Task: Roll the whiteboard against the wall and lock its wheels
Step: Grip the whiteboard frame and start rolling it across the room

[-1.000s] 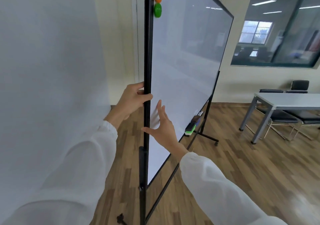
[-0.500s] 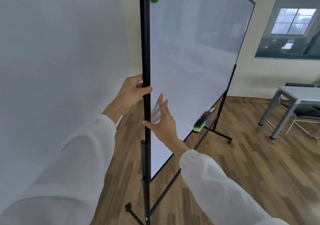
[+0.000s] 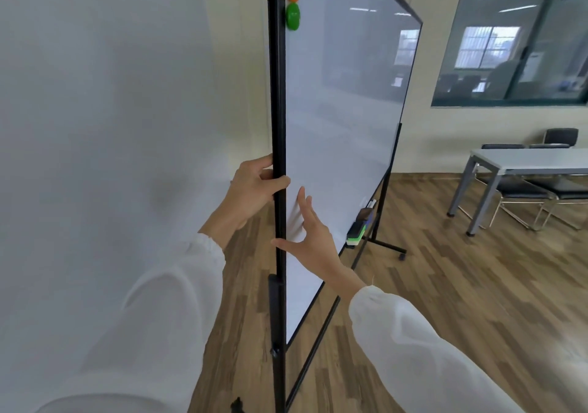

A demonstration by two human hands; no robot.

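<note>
Left hand [image 3: 251,189] wrapped round whiteboard's black edge post [image 3: 277,126], right hand [image 3: 310,240] flat with fingers spread on the whiteboard [image 3: 337,145] face, board upright beside white wall [image 3: 105,126], eraser [image 3: 355,232] on tray, far wheel [image 3: 402,256] on wood floor [image 3: 445,285]

Wall [image 3: 111,126] is running along the left, whiteboard [image 3: 334,119] standing edge-on just beside it. Left grip [image 3: 251,189] is wrapping the near frame post from the wall side; right grip [image 3: 310,237] is lying on the board face, just below. Magnets [image 3: 292,16] are sitting high by the near edge, eraser [image 3: 355,233] lying along the bottom edge, far end. Desk [image 3: 525,161] is standing well right, chairs [image 3: 561,137] under and behind it.
</note>
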